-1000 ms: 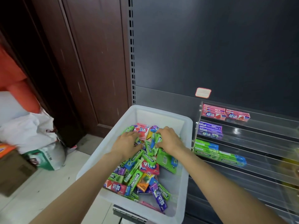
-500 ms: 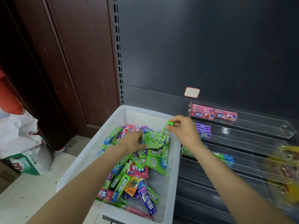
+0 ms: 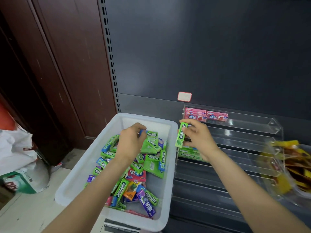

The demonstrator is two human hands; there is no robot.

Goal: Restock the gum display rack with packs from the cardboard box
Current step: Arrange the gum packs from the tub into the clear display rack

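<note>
Right grip pinches an upright green gum pack beside the rack; at nine o'clock, left grip curls on packs in the bin.

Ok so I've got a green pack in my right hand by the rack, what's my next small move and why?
Probably lower the green pack that your right hand pinches onto the green row just below it in the clear rack: the colours match, and pink packs fill the top tier.

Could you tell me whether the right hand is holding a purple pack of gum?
No, the right hand holds a green Doublemint pack upright, just past the white bin's rim in front of the clear rack.
</note>
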